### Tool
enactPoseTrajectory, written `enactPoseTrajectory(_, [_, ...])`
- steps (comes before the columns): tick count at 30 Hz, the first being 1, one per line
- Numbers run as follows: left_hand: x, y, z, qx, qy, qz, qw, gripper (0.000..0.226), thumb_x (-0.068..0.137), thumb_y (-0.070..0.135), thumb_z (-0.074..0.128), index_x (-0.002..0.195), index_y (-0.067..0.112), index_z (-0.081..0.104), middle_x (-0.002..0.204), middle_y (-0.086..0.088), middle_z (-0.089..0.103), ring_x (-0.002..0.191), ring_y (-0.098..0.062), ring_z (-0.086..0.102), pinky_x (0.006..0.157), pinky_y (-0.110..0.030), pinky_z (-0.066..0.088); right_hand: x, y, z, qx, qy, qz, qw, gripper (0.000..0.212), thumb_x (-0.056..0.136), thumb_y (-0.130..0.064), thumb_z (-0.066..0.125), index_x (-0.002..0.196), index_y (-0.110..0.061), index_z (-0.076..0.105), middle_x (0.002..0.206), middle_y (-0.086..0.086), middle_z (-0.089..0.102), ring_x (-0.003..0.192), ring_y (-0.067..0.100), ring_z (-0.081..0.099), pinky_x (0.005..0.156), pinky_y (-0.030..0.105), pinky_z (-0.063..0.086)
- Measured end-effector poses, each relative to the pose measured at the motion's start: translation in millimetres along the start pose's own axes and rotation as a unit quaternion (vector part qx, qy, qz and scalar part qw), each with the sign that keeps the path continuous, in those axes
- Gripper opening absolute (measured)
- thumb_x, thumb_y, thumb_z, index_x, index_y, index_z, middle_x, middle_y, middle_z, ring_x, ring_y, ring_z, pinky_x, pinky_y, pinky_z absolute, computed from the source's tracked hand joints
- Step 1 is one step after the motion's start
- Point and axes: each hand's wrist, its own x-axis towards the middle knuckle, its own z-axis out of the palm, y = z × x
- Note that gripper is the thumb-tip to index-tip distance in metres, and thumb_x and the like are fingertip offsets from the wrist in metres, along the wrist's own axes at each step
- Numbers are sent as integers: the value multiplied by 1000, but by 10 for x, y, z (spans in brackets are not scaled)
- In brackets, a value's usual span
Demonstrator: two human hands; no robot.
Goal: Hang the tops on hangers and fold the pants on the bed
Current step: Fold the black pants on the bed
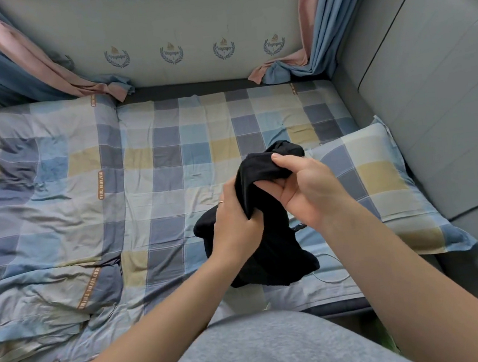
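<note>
The bed (pixel 172 164) fills the view, its checked sheet lying fairly flat down the middle, which I judge to be the natural spot for laying clothes out. A rumpled matching quilt (pixel 45 214) takes up the left side and a checked pillow (pixel 378 185) lies along the right edge, so the free sheet is a strip between the two. Blue and pink curtains (pixel 17 71) drape onto the far corners, well clear of the work. A bunched black garment (pixel 277 253) is held in the air above the near right part of the sheet, its lower end hanging toward the bed; whether it is a top or pants cannot be told while it is crumpled. Both hands have a closed grip on it: the left hand (pixel 233 228) curls round the middle of the cloth and the right hand (pixel 308 188) pinches a fold at the top, probably to find an edge and shake it open. A thin cable (pixel 332 278) lies on the sheet just under the garment and could snag. No hanger is in view.
</note>
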Motion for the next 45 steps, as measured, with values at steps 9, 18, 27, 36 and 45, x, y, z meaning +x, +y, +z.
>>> enactPoseTrajectory(9, [179, -694, -379, 113, 106, -158, 975, 6, 99, 12, 51, 103, 14, 54, 97, -6, 62, 86, -30, 59, 67, -39, 45, 87, 2, -269, 166, 52, -29, 984, 18, 101, -1, 47, 109, 8, 60, 96, 23, 74, 83, 31, 75, 73, 39, 63])
enactPoseTrajectory(18, [250, -382, -613, 30, 97, -50, 994, 30, 88, -1, 50, 93, 23, 67, 82, 11, 68, 80, -9, 62, 70, -31, 49, 265, 218, -925, 120, 218, -72, 966, 49, 98, -8, 57, 144, -7, 40, 140, 10, 49, 125, 29, 53, 89, 44, 54])
enactPoseTrajectory(27, [231, 95, -487, 77, -25, 24, 996, 23, 82, 0, 58, 89, 18, 71, 83, 4, 71, 86, -15, 65, 77, -34, 53, 254, 839, -734, -504, -94, -60, 857, 65, 81, -30, 77, 137, -35, 45, 131, -21, 55, 119, -10, 51, 96, 13, 40])
enactPoseTrajectory(36, [278, 18, -745, 188, -4, 32, 982, 38, 76, -5, 47, 91, 23, 68, 86, 9, 64, 87, -14, 58, 72, -28, 46, 510, 954, -826, -629, 18, -125, 767, 24, 90, -7, 51, 76, -27, 55, 74, -4, 59, 75, 25, 53, 59, 32, 36])
enactPoseTrajectory(45, [301, -796, -984, 337, 99, -56, 934, 28, 77, -10, 50, 85, 15, 60, 93, 1, 47, 101, -28, 48, 72, -36, 42, 672, 585, -1239, -742, 124, -155, 640, 23, 80, 4, 48, 85, -16, 57, 90, -2, 48, 93, 27, 47, 69, 34, 38])
